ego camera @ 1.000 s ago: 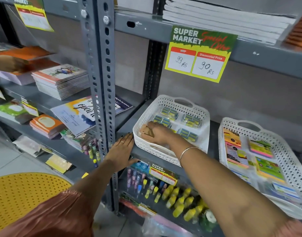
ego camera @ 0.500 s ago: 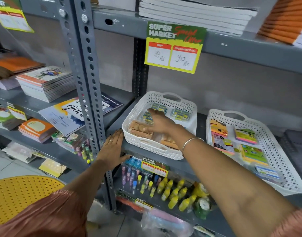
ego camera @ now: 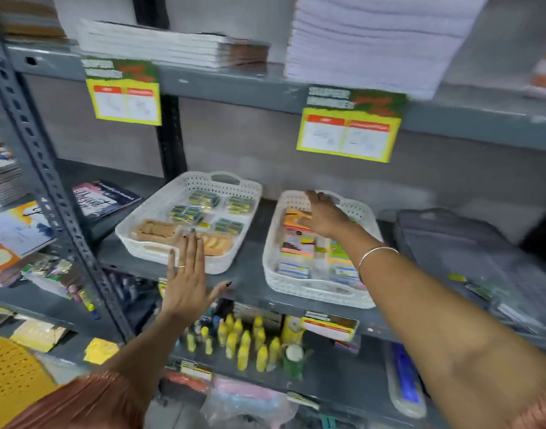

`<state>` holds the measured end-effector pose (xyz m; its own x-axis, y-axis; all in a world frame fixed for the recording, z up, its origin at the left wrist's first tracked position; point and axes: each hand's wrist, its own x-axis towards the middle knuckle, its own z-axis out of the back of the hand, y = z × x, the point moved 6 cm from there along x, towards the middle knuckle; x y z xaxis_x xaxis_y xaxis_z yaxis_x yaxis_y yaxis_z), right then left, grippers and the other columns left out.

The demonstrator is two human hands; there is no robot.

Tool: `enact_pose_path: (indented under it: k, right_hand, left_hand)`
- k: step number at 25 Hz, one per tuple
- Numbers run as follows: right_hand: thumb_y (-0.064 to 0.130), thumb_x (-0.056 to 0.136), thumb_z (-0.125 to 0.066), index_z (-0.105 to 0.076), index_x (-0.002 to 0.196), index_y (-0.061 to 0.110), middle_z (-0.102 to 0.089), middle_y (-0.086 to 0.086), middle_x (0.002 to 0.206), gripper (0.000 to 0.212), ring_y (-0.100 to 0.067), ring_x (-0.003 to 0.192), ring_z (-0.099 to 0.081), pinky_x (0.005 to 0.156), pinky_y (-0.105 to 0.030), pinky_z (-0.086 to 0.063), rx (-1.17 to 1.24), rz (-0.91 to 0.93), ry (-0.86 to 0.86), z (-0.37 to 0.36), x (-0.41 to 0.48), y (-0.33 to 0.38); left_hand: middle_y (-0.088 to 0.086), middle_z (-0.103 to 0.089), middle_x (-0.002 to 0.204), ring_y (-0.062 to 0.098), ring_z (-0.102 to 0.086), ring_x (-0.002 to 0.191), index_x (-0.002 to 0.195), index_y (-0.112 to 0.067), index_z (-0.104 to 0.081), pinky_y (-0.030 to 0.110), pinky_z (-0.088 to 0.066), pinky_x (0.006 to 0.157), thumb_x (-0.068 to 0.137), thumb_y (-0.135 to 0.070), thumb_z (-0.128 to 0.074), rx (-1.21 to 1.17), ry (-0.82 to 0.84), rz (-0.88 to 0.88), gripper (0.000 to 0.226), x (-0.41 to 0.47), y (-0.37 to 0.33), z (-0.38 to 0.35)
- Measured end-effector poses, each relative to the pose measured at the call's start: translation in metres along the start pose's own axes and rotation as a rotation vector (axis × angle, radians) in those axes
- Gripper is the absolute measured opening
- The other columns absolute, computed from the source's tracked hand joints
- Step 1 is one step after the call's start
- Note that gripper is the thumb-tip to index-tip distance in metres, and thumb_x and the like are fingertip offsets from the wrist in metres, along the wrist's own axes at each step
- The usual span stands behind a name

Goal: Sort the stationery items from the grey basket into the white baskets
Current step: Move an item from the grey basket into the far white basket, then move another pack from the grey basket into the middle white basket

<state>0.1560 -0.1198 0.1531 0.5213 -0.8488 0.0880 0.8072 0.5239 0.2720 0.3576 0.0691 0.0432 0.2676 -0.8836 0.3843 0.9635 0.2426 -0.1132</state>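
Two white baskets stand side by side on the grey middle shelf. The left white basket (ego camera: 160,218) holds green-and-yellow packs and brown wooden pieces. The right white basket (ego camera: 273,258) holds colourful sticky-note packs. A grey basket (ego camera: 469,243) with several small items sits to the right. My left hand (ego camera: 186,280) is flat and spread, fingers over the left basket's front rim, holding nothing. My right hand (ego camera: 322,216) hovers open over the far end of the right basket, above an orange pack; I cannot tell whether it touches it.
A perforated steel upright (ego camera: 49,181) stands at the left, with books (ego camera: 104,198) on the shelves behind it. Yellow price tags (ego camera: 347,134) hang from the upper shelf. Yellow bottles (ego camera: 244,342) fill the lower shelf. A yellow stool (ego camera: 9,382) is at the bottom left.
My right hand left the left white basket and moved right, over the right white basket. My left hand shifted from the shelf edge up to the left basket's front rim. The view swung right.
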Motion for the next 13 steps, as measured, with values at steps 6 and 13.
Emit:
enact_pose_path:
  k: [6,13]
  right_hand:
    - [0.045,0.082,-0.064,-0.030,0.146,0.006,-0.038,-0.022,0.147,0.083,-0.037,0.136,-0.036,0.111,-0.042,-0.034,0.014,-0.224,0.042,0.027,-0.053,-0.154]
    - [0.041,0.095,-0.050,-0.026,0.145,0.004,-0.030,-0.020,0.150,0.067,-0.037,0.138,-0.029,0.110,-0.047,-0.034,-0.146,-0.621,0.057,0.021,-0.115,-0.274]
  left_hand:
    - [0.016,-0.012,0.154,0.019,0.005,0.143,0.144,-0.002,-0.011,0.035,-0.008,0.115,0.077,-0.071,-0.041,-0.056,0.191,-0.177,0.101,0.001,-0.093,-0.053]
    - [0.015,-0.037,0.145,0.029,-0.031,0.134,0.140,-0.008,-0.029,0.043,-0.026,0.112,0.068,-0.078,-0.045,0.001,0.322,-0.223,0.102,0.011,-0.097,-0.070]
